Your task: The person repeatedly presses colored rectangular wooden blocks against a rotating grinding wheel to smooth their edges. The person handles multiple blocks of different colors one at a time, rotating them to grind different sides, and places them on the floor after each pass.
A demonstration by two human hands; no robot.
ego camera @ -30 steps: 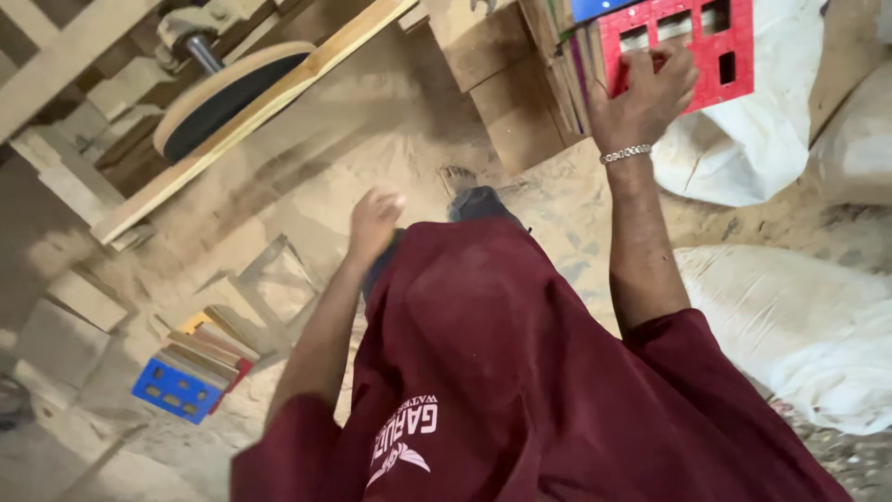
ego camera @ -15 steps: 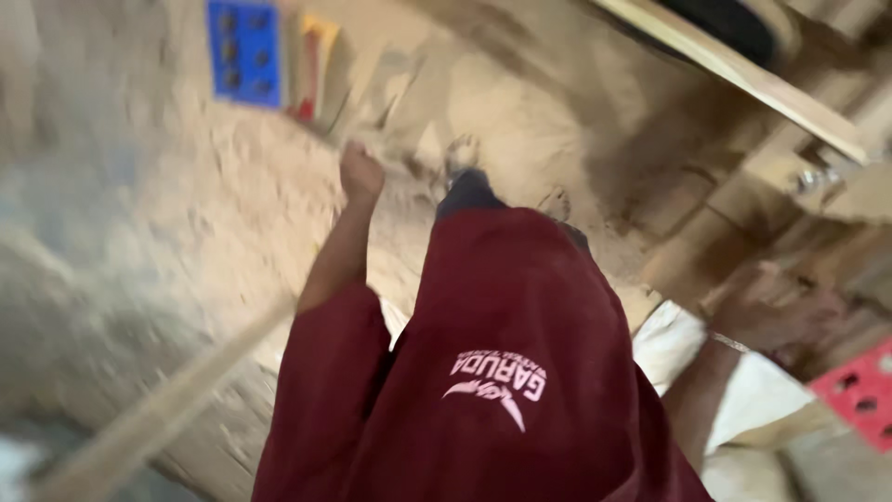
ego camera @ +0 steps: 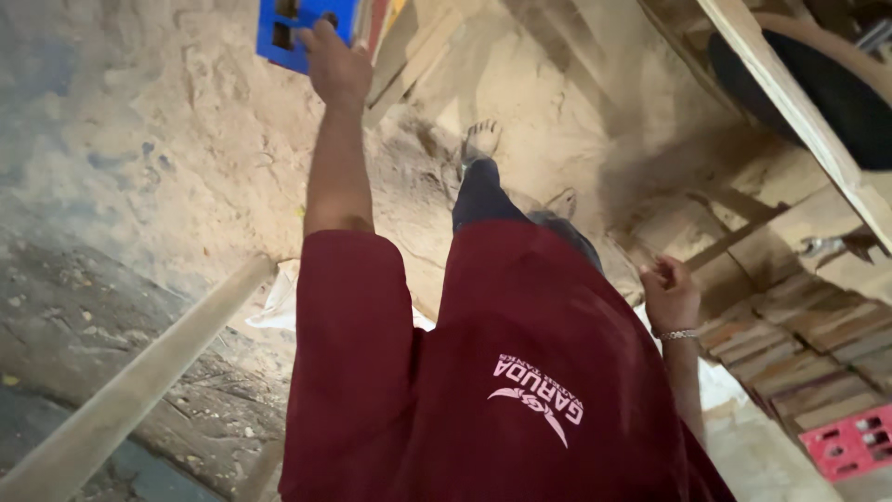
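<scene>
Left hand [ego camera: 336, 67] is stretched out ahead, fingers curled over the edge of a blue plastic piece with square cut-outs [ego camera: 302, 30]; thumb side looks tucked into one of the holes, so it reads as a closed grip on it. The blue piece sits at the near end of a leaning stack of wooden boards [ego camera: 423, 51], on the sawdust-covered floor [ego camera: 186, 149]

Right hand [ego camera: 669, 293] hangs by the hip, well to the right of the blue piece, fingers loosely curled, nothing visible in it. Bracelet at the wrist

Progress, judging from how things lie: the blue piece is gripped but I can't tell if it's lifted or resting against the boards. A red piece of the same kind [ego camera: 850, 444] lies far right of the blue one, by stacked wood blocks [ego camera: 799, 344]. No sign yet of where either goes

Hard to make out:
- top of the blue piece is cut off by the frame, so its full shape is unknown
- maroon shirt [ego camera: 520, 372] blocks most of the floor below the blue piece
- right palm faces away, so a small held item can't be ruled out
- dark round wheel-like part [ego camera: 818, 93] behind a slanting plank, far right of the blue piece, only partly in view
- one bare foot [ego camera: 480, 139] shows just right of the blue piece, other foot hidden
</scene>
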